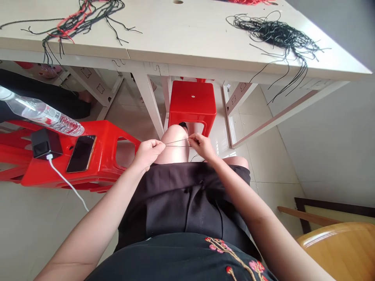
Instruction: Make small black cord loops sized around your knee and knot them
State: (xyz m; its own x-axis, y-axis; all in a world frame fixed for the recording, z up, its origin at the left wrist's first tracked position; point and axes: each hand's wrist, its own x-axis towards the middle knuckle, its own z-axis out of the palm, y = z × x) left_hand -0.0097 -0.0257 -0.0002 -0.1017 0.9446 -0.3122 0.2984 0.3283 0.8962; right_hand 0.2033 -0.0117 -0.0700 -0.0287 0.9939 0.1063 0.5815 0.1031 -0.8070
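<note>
Thumb and fingers of the left hand (pixel 149 153) are pinched together on a thin black cord (pixel 177 141) — and across from them, the right hand (pixel 200 144) has its fingertips closed on it too! Two fine strands span the gap between the hands, the upper one slanting up toward the right fingers, the lower running nearly level, both just above the bare knee (pixel 172 134). A loose dark end curls below the right hand.

Beyond the knee sits a red stool (pixel 191 97), glossy plastic, square-topped with a small hole. Over to the left, another red stool (pixel 99 134) carries a dark-screened phone (pixel 82 153), a boxy black charger (pixel 47 143) with a white cable (pixel 68 182), and a clear ribbed bottle (pixel 43 111).

Up ahead runs the pale, smooth tabletop (pixel 175 39) — a wiry black tangle (pixel 275 34) spilling over its edge at right, knotted black and red cords (pixel 79 19) sprawling at left. Shiny tiles (pixel 266 164) below, and a rounded wooden chair (pixel 342 249) at lower right.
</note>
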